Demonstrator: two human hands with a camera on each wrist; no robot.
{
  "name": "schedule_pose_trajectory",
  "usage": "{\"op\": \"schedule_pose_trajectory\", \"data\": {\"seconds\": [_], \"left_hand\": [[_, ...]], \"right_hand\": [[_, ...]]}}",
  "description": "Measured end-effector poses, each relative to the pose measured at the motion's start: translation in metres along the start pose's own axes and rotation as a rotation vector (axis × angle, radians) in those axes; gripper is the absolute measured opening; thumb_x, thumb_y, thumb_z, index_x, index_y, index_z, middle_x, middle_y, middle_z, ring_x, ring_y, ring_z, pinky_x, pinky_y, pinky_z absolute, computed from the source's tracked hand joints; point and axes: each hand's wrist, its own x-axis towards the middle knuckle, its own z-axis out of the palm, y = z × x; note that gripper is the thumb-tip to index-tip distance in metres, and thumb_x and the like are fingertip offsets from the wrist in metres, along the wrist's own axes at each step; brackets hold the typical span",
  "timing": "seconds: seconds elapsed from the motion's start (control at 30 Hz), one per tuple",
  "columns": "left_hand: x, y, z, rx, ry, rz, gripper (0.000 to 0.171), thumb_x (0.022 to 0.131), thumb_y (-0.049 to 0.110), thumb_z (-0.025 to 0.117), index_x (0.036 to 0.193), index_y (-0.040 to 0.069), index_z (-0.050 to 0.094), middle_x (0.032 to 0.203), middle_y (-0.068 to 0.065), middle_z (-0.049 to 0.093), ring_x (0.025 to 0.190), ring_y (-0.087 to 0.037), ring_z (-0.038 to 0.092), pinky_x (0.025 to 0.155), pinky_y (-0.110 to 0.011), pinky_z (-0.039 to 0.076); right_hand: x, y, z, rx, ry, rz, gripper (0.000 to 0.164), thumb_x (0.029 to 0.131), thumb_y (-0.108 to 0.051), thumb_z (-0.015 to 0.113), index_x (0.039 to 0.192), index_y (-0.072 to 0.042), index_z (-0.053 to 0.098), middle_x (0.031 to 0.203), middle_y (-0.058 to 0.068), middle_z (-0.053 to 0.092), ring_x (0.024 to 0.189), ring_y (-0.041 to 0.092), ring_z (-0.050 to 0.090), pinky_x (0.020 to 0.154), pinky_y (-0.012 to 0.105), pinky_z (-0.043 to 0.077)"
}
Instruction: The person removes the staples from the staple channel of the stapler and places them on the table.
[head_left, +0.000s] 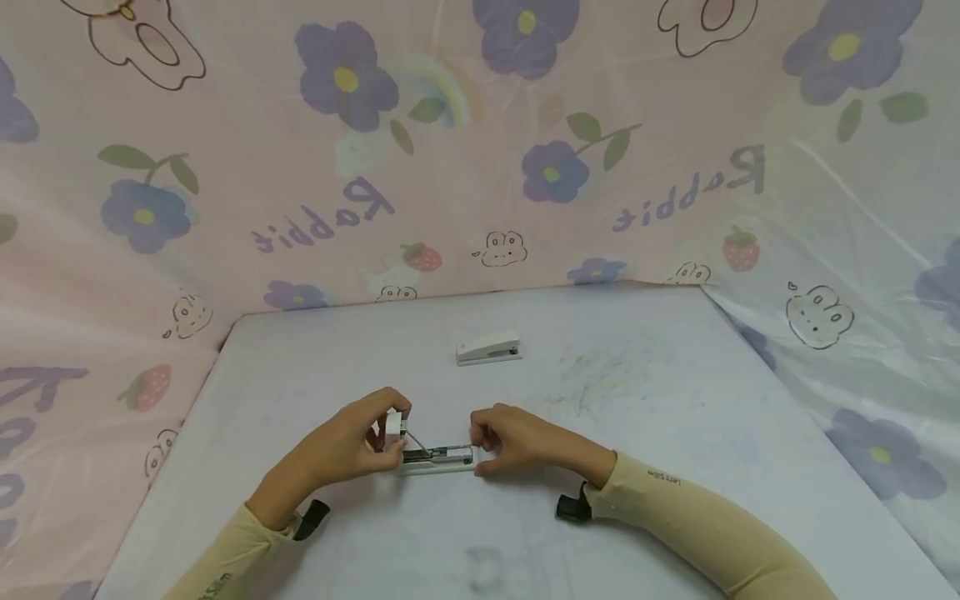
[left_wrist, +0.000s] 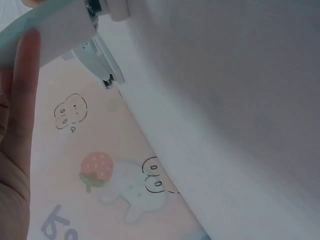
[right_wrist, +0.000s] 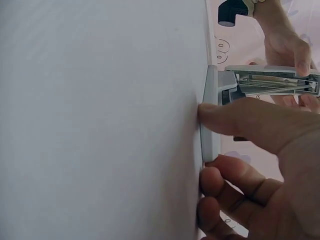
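A white stapler lies on the table with its top lifted; its base (head_left: 438,470) is flat and the metal staple channel (head_left: 450,454) shows. My left hand (head_left: 330,446) pinches the raised top cover (head_left: 393,427) between thumb and fingers at the left. At the base's right end, my right hand (head_left: 521,437) grips it, with the thumb on the near edge and the fingers on the far edge. The right wrist view shows the underside of the lifted cover (right_wrist: 275,82), with a thin metal rod along it. The left wrist view cuts off most of the left hand (left_wrist: 20,100).
Farther back on the white table (head_left: 360,350) stands a second white stapler (head_left: 489,347), closed. Greyish smudges mark the tabletop to its right. Printed curtains (head_left: 450,183) with flowers and rabbits hang behind the table and along its sides. A black wrist device (head_left: 573,507) sits at the right cuff.
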Motion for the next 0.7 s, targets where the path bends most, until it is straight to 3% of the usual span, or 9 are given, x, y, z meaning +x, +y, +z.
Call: {"op": "schedule_pose_trajectory", "data": {"seconds": [0.2, 0.3, 0.43, 0.53, 0.7], "left_hand": [[-0.01, -0.014, -0.006, -0.085, -0.01, -0.04, 0.041, 0.091, -0.003, 0.074, 0.121, 0.019, 0.056, 0.113, -0.007, 0.062, 0.097, -0.017, 0.061, 0.069, -0.028, 0.061], [-0.015, -0.022, -0.009, -0.065, 0.006, -0.044, 0.037, 0.09, -0.003, 0.073, 0.116, 0.018, 0.056, 0.109, 0.001, 0.06, 0.099, -0.014, 0.06, 0.068, -0.028, 0.057], [-0.021, -0.029, -0.013, -0.025, 0.007, -0.054, 0.031, 0.092, -0.001, 0.072, 0.112, 0.017, 0.057, 0.108, 0.01, 0.06, 0.097, -0.009, 0.061, 0.078, -0.031, 0.054], [-0.025, -0.029, -0.018, -0.033, -0.02, -0.09, 0.031, 0.093, 0.0, 0.072, 0.112, 0.02, 0.057, 0.11, 0.012, 0.061, 0.102, -0.009, 0.064, 0.088, -0.034, 0.054], [-0.029, -0.027, -0.027, -0.029, -0.087, -0.161, 0.032, 0.096, 0.004, 0.072, 0.117, 0.025, 0.06, 0.113, 0.013, 0.064, 0.105, -0.011, 0.064, 0.091, -0.036, 0.054]], "right_hand": [[-0.001, 0.002, -0.001, 0.0, 0.0, 0.021, 0.032, 0.086, -0.024, 0.092, 0.095, -0.021, 0.061, 0.084, -0.012, 0.061, 0.084, 0.007, 0.051, 0.08, 0.027, 0.045], [-0.002, 0.003, -0.001, 0.0, 0.005, 0.033, 0.033, 0.085, -0.023, 0.092, 0.094, -0.02, 0.06, 0.083, -0.011, 0.06, 0.084, 0.007, 0.051, 0.08, 0.028, 0.045], [-0.003, 0.003, -0.001, -0.007, 0.004, 0.041, 0.032, 0.087, -0.023, 0.091, 0.095, -0.019, 0.06, 0.084, -0.01, 0.06, 0.084, 0.007, 0.05, 0.08, 0.027, 0.044], [-0.002, 0.003, -0.002, -0.006, 0.001, 0.034, 0.031, 0.088, -0.023, 0.09, 0.096, -0.018, 0.06, 0.085, -0.009, 0.06, 0.085, 0.008, 0.051, 0.08, 0.028, 0.045], [0.0, 0.002, -0.001, -0.01, -0.002, 0.032, 0.032, 0.087, -0.023, 0.09, 0.095, -0.017, 0.06, 0.085, -0.01, 0.06, 0.084, 0.007, 0.051, 0.08, 0.028, 0.045]]}}
